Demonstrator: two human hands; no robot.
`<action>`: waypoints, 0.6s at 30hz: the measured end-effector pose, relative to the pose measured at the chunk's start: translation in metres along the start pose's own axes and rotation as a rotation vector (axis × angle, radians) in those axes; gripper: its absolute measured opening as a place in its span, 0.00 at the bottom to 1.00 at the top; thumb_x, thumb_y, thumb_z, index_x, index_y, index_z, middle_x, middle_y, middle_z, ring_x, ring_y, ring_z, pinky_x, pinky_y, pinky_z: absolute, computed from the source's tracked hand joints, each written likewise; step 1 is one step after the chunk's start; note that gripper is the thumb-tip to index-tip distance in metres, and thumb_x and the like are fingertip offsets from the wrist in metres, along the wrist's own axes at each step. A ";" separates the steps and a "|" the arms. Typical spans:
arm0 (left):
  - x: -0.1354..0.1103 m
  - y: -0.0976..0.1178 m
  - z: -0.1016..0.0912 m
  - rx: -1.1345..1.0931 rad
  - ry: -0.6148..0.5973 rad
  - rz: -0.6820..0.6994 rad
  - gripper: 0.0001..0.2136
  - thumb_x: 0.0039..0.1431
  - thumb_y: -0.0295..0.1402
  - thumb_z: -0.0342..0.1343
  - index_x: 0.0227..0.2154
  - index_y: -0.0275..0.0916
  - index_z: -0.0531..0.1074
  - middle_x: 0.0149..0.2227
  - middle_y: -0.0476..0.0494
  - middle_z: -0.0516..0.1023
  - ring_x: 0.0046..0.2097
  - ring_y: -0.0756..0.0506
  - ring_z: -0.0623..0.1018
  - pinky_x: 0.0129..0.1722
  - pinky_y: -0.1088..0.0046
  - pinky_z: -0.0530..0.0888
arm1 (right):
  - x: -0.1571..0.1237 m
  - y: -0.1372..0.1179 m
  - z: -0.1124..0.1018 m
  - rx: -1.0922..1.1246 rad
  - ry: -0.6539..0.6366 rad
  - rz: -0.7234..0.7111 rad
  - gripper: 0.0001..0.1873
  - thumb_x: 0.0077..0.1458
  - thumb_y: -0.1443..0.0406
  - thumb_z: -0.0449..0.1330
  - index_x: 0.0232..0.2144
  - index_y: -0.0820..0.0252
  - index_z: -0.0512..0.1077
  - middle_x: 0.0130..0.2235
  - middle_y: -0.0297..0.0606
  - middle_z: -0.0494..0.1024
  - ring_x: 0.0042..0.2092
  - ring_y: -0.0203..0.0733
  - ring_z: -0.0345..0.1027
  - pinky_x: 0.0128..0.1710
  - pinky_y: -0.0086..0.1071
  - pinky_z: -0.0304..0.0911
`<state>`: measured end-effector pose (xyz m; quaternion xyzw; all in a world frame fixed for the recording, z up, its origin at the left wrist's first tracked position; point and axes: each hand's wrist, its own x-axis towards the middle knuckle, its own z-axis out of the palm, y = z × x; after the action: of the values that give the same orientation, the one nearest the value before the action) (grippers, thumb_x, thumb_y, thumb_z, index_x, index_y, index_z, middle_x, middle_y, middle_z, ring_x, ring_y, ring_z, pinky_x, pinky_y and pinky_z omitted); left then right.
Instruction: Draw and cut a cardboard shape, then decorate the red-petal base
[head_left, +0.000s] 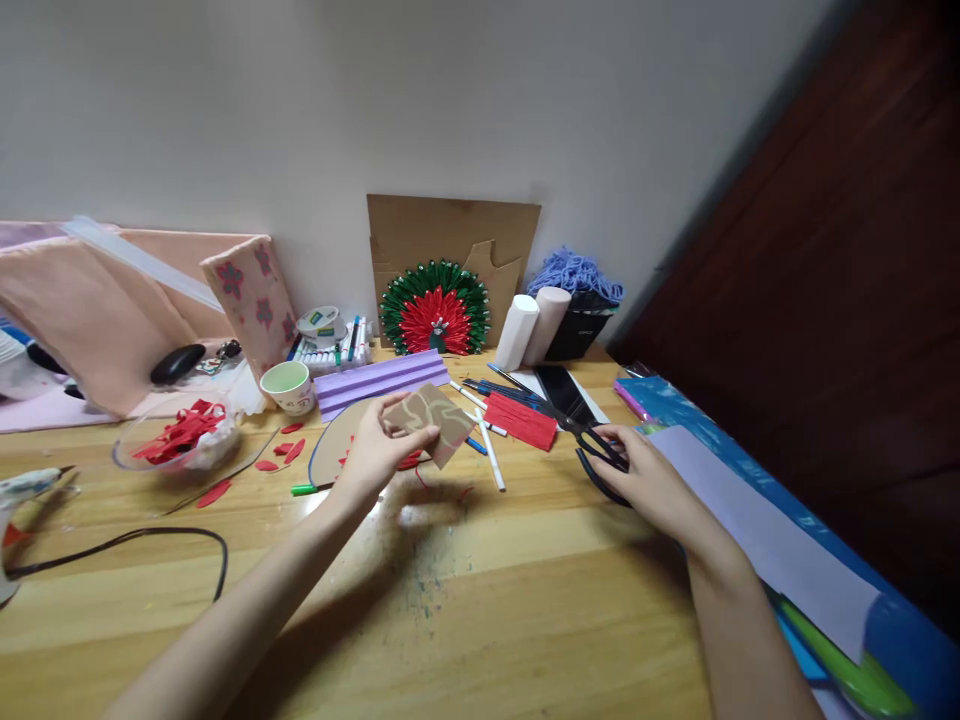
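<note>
My left hand [384,442] pinches a small brown piece of card [429,415] with pale curved lines, held above the table. My right hand [651,485] grips the black handles of a pair of scissors [571,424], whose blades point left and away from me. Just left of the scissors lies a red strip of crepe-like paper [523,420]. White marker pens [491,450] are scattered between my hands. Under my left forearm and hand, a cardboard shape with a blue outline [330,448] is partly hidden. Several red petal-shaped cutouts [266,466] lie to its left.
A red and green fan-tailed bird picture [442,310] leans on the wall. A clear bowl of red scraps [180,435], a cup [289,388] and a glue gun [30,485] with its cable stand left. Blue sheets [795,520] and a dark wooden panel [840,300] border the right.
</note>
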<state>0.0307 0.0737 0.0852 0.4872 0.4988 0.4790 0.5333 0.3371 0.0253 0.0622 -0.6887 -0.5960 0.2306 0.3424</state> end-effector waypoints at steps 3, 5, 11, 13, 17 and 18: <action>0.000 0.020 0.004 -0.047 -0.034 0.083 0.24 0.40 0.35 0.67 0.42 0.33 0.70 0.41 0.38 0.78 0.42 0.43 0.78 0.43 0.68 0.73 | -0.006 -0.018 0.034 0.543 -0.147 0.052 0.18 0.50 0.52 0.59 0.37 0.58 0.65 0.31 0.35 0.69 0.32 0.38 0.66 0.34 0.31 0.63; -0.002 0.025 0.008 -0.026 -0.073 0.105 0.17 0.46 0.38 0.63 0.37 0.32 0.74 0.39 0.38 0.79 0.41 0.44 0.78 0.43 0.70 0.72 | -0.015 -0.029 0.063 0.899 -0.326 0.076 0.19 0.52 0.48 0.56 0.34 0.57 0.63 0.27 0.30 0.64 0.24 0.32 0.59 0.27 0.29 0.62; -0.009 0.015 0.017 0.039 -0.150 0.020 0.16 0.52 0.44 0.58 0.30 0.32 0.75 0.31 0.42 0.80 0.32 0.46 0.78 0.33 0.73 0.74 | -0.043 -0.037 0.116 1.229 -0.708 0.000 0.38 0.38 0.33 0.52 0.35 0.58 0.65 0.31 0.32 0.63 0.24 0.31 0.59 0.30 0.39 0.69; -0.009 0.011 0.018 0.083 -0.199 -0.010 0.17 0.53 0.44 0.57 0.27 0.32 0.74 0.28 0.42 0.79 0.30 0.46 0.78 0.32 0.73 0.74 | -0.047 -0.037 0.118 1.168 -0.711 0.007 0.39 0.38 0.33 0.51 0.36 0.59 0.65 0.30 0.33 0.63 0.25 0.32 0.60 0.32 0.41 0.70; -0.008 0.006 0.020 0.159 -0.291 0.017 0.17 0.56 0.44 0.54 0.26 0.32 0.74 0.27 0.42 0.78 0.30 0.46 0.77 0.33 0.72 0.73 | -0.046 -0.038 0.114 1.099 -0.670 0.016 0.41 0.38 0.32 0.49 0.36 0.61 0.65 0.27 0.32 0.64 0.24 0.33 0.62 0.34 0.43 0.69; -0.008 0.006 0.021 0.186 -0.297 0.023 0.17 0.56 0.43 0.53 0.25 0.32 0.73 0.26 0.42 0.78 0.30 0.46 0.77 0.32 0.73 0.73 | -0.045 -0.038 0.113 1.088 -0.664 0.021 0.41 0.38 0.32 0.48 0.35 0.61 0.65 0.26 0.32 0.65 0.24 0.33 0.62 0.34 0.43 0.69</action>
<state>0.0510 0.0651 0.0918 0.6054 0.4512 0.3595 0.5484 0.2215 0.0052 0.0119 -0.3140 -0.4612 0.7049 0.4379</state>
